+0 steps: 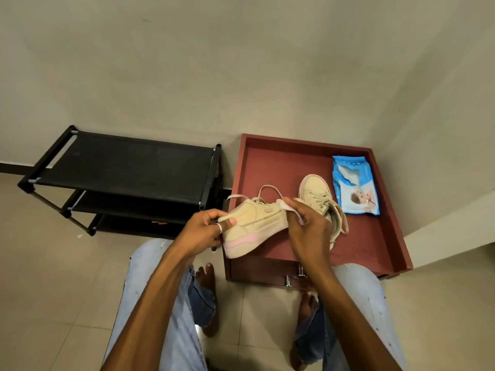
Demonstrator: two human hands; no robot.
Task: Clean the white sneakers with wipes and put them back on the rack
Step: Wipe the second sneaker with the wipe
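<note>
My left hand [206, 228] grips one end of the sneaker [254, 223], my right hand [308, 223] pinches a wipe [288, 207] on the other end; the second sneaker [316, 191] lies just behind this hand

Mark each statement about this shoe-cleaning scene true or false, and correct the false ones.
1. The left hand holds a sneaker. True.
2. The right hand holds the pack of wipes. False: it pinches a single wipe against the sneaker, and the pack lies on the red tray.
3. The second sneaker sits on the black rack. False: it rests on the red tray, beside the pack.
4. The black rack stands to the left of the red tray. True.
</note>
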